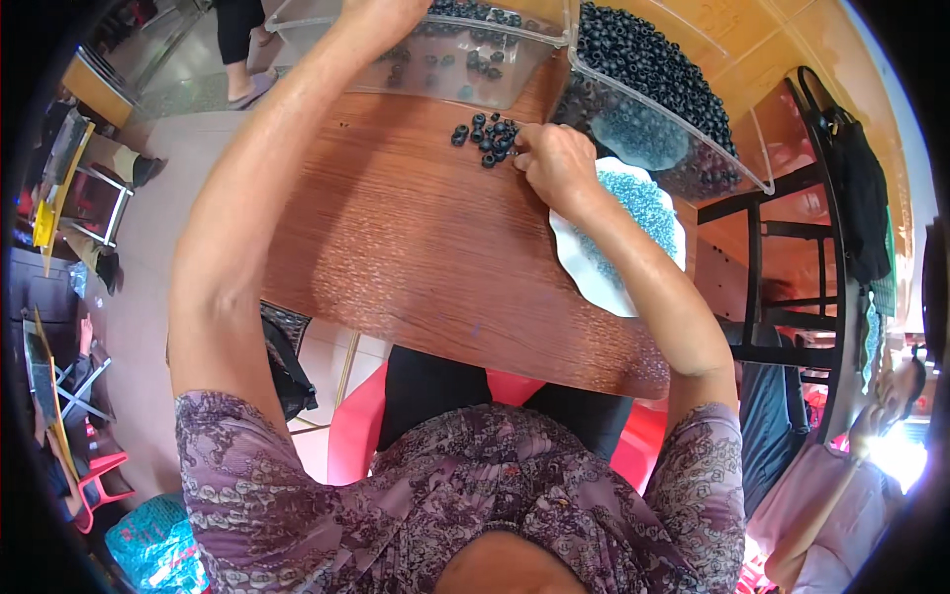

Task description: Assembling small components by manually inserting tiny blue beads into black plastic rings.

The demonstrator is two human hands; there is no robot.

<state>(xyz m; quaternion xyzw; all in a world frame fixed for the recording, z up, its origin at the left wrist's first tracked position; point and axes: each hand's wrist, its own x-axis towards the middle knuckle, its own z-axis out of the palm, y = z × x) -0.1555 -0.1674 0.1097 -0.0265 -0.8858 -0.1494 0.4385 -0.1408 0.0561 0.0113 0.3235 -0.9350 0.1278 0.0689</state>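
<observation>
Wooden table (396, 238) bears black rings (487, 137), tiled floor (148, 247) beside.

Two clear plastic bins (515, 74) stand at the far edge of one wooden table (416, 247). One white plate (594, 277) lies at its right edge. Roughly a dozen loose black rings (487, 137) lie near the far edge.

Blk rings (487, 139), blue beads (641, 208) on wht plate (584, 272), brown woodgrain table (416, 238).

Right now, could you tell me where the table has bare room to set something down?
The wooden table is bare between the small pile of black rings and its near edge, left of the white plate. The far edge is crowded by the clear bins and both hands.
</observation>
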